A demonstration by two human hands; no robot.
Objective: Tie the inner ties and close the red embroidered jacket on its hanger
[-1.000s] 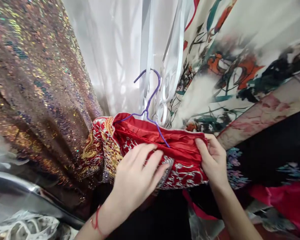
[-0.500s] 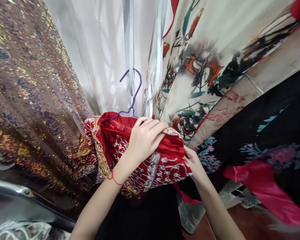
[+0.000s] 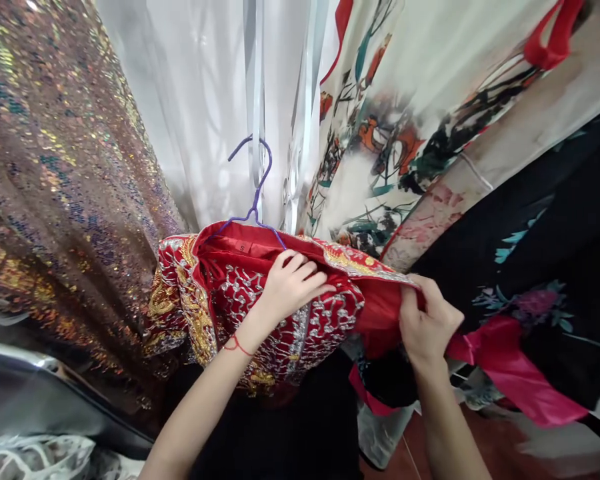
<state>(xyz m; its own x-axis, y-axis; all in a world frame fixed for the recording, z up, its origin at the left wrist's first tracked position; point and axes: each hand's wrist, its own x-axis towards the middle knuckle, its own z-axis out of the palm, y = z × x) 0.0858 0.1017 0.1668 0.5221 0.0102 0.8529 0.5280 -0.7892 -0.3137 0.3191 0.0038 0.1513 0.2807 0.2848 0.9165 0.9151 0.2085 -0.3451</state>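
A red garment [image 3: 240,293] with gold and silver embroidery sits on a purple wire hanger [image 3: 254,193], whose hook rises in front of white sheer fabric. My left hand [image 3: 290,283] grips the front of the garment near its neckline, fingers curled into the cloth. My right hand [image 3: 427,323] pinches the garment's right edge and holds it stretched out to the right. A red thread bracelet circles my left wrist.
A brown sequinned fabric [image 3: 55,187] hangs at the left. White sheer fabric [image 3: 195,100] hangs behind the hanger. A cream floral printed garment [image 3: 410,113] and a black floral garment [image 3: 545,267] with a pink sash [image 3: 505,373] hang at the right.
My right hand has moved right and pulled the garment's edge outward, spreading it. My left hand slid from the top edge down onto the embroidered front. The hanger shifted slightly left.
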